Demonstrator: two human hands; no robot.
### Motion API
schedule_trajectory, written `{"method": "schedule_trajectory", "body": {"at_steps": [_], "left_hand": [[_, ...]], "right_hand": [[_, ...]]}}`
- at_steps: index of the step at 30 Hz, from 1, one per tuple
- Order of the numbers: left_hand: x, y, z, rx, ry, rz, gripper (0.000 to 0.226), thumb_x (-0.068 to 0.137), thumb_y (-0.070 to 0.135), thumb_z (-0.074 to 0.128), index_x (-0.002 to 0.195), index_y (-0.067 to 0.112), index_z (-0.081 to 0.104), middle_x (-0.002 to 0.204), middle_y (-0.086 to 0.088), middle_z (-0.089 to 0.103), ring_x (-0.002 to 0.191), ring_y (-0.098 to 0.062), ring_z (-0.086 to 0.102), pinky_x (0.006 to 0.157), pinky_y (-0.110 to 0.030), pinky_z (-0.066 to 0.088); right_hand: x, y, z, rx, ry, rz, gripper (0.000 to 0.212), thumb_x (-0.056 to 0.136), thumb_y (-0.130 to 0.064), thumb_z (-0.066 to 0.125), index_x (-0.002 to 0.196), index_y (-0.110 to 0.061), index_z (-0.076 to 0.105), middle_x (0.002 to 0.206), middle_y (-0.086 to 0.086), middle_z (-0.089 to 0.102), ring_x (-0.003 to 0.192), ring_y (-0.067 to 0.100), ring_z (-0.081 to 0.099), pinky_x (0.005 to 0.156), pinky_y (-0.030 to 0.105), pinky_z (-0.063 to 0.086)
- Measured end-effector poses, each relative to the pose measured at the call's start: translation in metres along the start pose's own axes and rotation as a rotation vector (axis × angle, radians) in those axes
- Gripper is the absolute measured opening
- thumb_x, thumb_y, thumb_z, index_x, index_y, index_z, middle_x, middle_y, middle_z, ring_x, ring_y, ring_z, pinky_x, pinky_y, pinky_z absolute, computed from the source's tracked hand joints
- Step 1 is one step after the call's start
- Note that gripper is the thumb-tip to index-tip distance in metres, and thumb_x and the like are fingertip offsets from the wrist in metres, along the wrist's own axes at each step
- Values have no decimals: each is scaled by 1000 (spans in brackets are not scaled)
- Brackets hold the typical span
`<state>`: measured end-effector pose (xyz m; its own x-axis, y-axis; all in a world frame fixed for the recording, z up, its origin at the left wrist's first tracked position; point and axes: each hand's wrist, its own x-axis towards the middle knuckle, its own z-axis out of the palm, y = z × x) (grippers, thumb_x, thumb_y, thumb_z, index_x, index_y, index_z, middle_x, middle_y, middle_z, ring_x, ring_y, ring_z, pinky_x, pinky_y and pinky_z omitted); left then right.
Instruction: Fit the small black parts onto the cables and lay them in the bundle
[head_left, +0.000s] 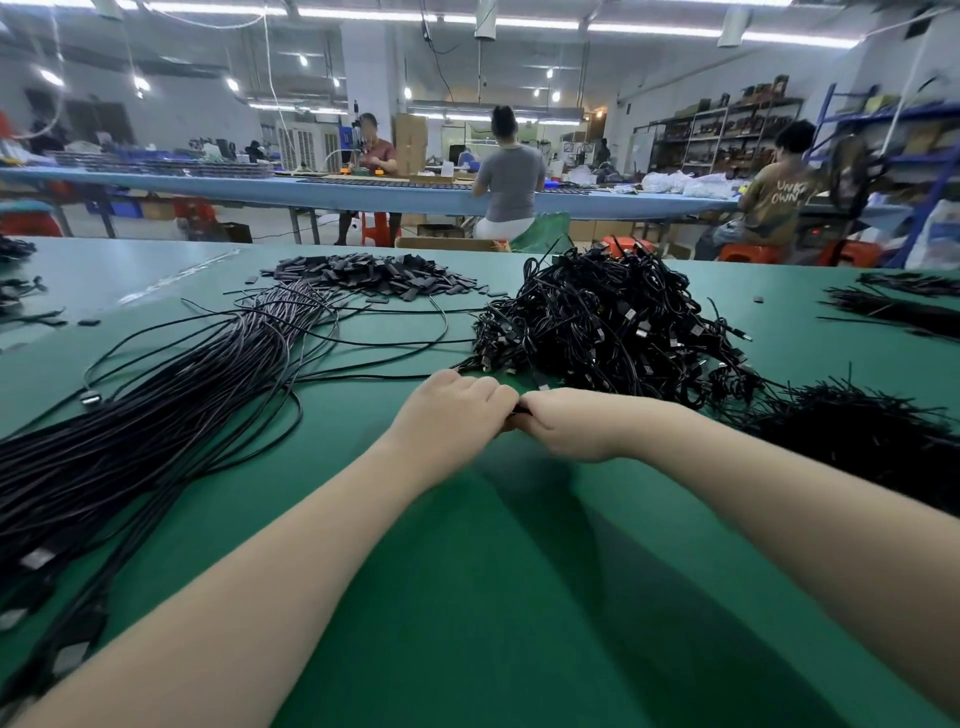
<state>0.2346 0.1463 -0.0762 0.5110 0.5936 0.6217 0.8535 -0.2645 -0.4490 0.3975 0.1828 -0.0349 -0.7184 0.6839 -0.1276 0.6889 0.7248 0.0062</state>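
My left hand (457, 410) and my right hand (566, 423) meet knuckle to knuckle on the green table (467, 571), fingers curled. Between them a sliver of a black cable end (519, 411) shows; most of it is hidden by the fingers. A long bundle of black cables (130, 441) lies to the left, fanning toward the near left corner. A heap of small black parts (363, 278) sits at the far middle. A tangled pile of black cables (613, 322) rises just beyond my right hand.
More black cable bundles lie at the right edge (883, 441) and far right (893, 306). Loose parts are scattered at the far left (31, 301). Beyond the table, three people sit at a long blue bench (311, 189); shelves stand at the back right.
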Motion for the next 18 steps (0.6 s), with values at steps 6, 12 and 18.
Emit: {"method": "schedule_trajectory", "body": {"at_steps": [6, 12, 18], "left_hand": [[9, 24, 2, -7, -176, -147, 17, 80, 26, 71, 80, 16, 57, 70, 1, 64, 59, -20, 64, 52, -28, 35], [-14, 1, 16, -442, -227, -629, 27, 103, 34, 27, 81, 19, 32, 82, -1, 59, 63, -28, 51, 60, -34, 28], [-11, 6, 14, -457, -209, -641, 27, 103, 34, 28, 81, 19, 33, 67, 6, 44, 58, -26, 41, 57, -34, 25]], "right_hand": [[-15, 19, -13, -657, 235, -4, 27, 100, -43, 33, 105, -20, 47, 111, 1, 62, 102, 24, 60, 71, 33, 28], [-62, 80, -45, -194, -139, 691, 56, 90, -60, 50, 87, -4, 54, 70, 4, 64, 56, 17, 64, 57, 30, 57], [-89, 96, -7, 159, -146, 821, 41, 83, -38, 70, 72, -3, 50, 44, 4, 52, 34, 21, 54, 36, 22, 42]]}}
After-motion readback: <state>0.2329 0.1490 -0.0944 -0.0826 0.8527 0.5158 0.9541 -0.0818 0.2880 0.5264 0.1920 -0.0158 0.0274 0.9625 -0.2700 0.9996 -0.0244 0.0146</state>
